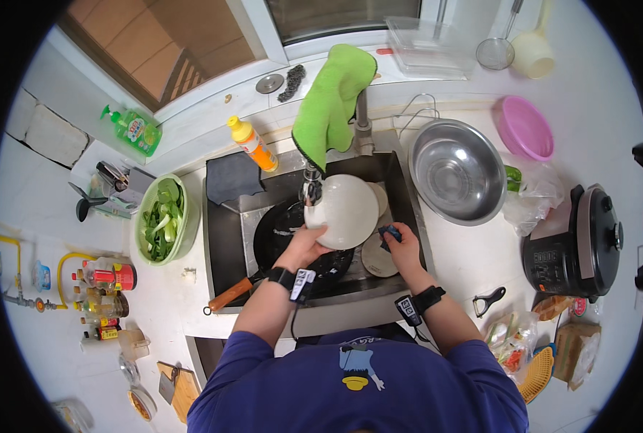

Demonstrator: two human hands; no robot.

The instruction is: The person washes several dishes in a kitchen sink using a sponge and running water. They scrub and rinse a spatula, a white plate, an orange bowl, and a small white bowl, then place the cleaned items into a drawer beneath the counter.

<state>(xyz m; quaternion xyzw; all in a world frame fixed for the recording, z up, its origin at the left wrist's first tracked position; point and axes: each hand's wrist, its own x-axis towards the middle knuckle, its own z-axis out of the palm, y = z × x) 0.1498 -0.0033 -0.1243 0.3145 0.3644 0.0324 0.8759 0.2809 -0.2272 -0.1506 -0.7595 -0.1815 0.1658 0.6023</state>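
Observation:
My left hand (305, 246) grips the lower edge of a white plate (348, 211), which is tilted under the faucet (311, 187) above the sink (226, 281). To its right, my right hand (406, 250) pinches a small dark blue cloth or scouring pad (390, 236), apart from the plate. Below the plate a black frying pan (267, 238) with a wooden handle (230, 295) lies in the sink. Pale round dishes (378, 260) rest in the sink's right part, partly hidden. A green towel (329, 103) hangs over the faucet.
A dark cloth (234, 177) and an orange detergent bottle (253, 145) are at the sink's back left. A basket of leafy greens (190, 233) stands left. Right of the sink are a steel basin (456, 172), a peeler (489, 301) and an electric pressure cooker (551, 265).

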